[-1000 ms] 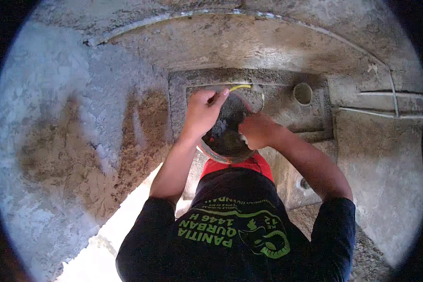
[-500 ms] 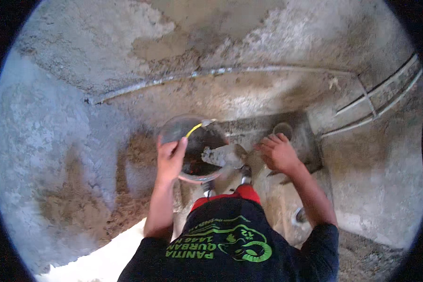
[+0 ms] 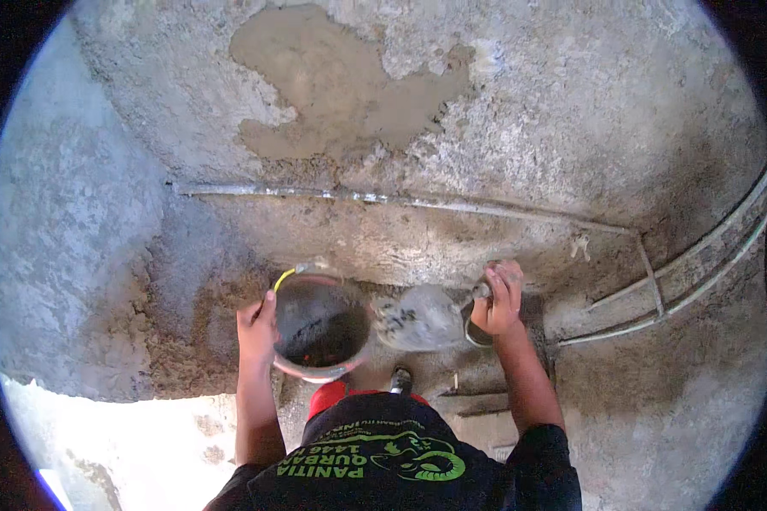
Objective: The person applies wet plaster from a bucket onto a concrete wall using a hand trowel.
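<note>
My left hand [image 3: 257, 330] is closed round the yellow-covered handle [image 3: 285, 278] of a round bucket [image 3: 347, 368]. Dark grey mortar [image 3: 320, 328] lies inside it. To the bucket's right, my right hand [image 3: 500, 300] grips a trowel [image 3: 430, 322] by its handle, fingers wrapped round it. The broad blade points left toward the bucket rim and is blurred by motion. A lump of grey mortar [image 3: 389, 318] sits on the blade's left part. Both hands are in front of my body, above the floor.
A rough cement wall rises ahead, with a damp, smooth mortar patch [image 3: 341, 94] on it. A thin pipe [image 3: 452, 204] runs across the wall, and more pipes [image 3: 648, 322] bend along the right. Below my right hand is a round container [image 3: 477, 334]. Bright light falls at lower left.
My view has tilted up toward the wall. The trowel has moved from over the bucket's right rim to beside it, still bearing mortar. My left hand keeps the bucket handle.
</note>
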The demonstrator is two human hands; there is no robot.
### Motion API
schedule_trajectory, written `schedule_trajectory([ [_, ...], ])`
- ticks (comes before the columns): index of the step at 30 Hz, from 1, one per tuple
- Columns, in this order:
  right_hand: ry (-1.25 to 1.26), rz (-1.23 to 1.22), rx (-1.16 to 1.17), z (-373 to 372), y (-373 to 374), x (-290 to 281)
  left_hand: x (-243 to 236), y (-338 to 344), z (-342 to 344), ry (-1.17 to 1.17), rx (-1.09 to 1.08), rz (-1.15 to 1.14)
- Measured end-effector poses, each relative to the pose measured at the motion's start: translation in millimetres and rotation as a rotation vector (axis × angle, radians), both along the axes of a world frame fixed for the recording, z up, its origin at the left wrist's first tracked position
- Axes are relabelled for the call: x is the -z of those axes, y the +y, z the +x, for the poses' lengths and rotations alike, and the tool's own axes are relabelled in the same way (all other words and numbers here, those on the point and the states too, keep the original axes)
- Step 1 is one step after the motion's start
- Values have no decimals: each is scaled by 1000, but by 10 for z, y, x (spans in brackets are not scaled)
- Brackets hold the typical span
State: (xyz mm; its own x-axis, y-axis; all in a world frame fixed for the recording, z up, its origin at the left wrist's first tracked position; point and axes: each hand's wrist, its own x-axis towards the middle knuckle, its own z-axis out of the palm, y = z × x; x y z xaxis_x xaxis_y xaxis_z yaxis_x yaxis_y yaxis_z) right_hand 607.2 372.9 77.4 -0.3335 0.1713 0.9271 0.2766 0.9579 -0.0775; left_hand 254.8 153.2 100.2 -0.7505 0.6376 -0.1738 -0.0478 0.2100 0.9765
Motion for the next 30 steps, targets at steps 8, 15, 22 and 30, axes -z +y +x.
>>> schedule_trajectory([
  [8, 330, -122, -483, -291, 264, 286, 319, -226, 126, -36, -92, -90],
  [15, 158, -810, 330, -753, 1040, 1566, 501, -335, 111, -77, -50, -51],
  [22, -14, -1146, 339, -763, -1023, 2128, 524, -807, -317, -82, -263, -64],
  [30, -248, -1191, 64, -742, -561, 1656, 814, -766, -519, -53, -414, -55],
])
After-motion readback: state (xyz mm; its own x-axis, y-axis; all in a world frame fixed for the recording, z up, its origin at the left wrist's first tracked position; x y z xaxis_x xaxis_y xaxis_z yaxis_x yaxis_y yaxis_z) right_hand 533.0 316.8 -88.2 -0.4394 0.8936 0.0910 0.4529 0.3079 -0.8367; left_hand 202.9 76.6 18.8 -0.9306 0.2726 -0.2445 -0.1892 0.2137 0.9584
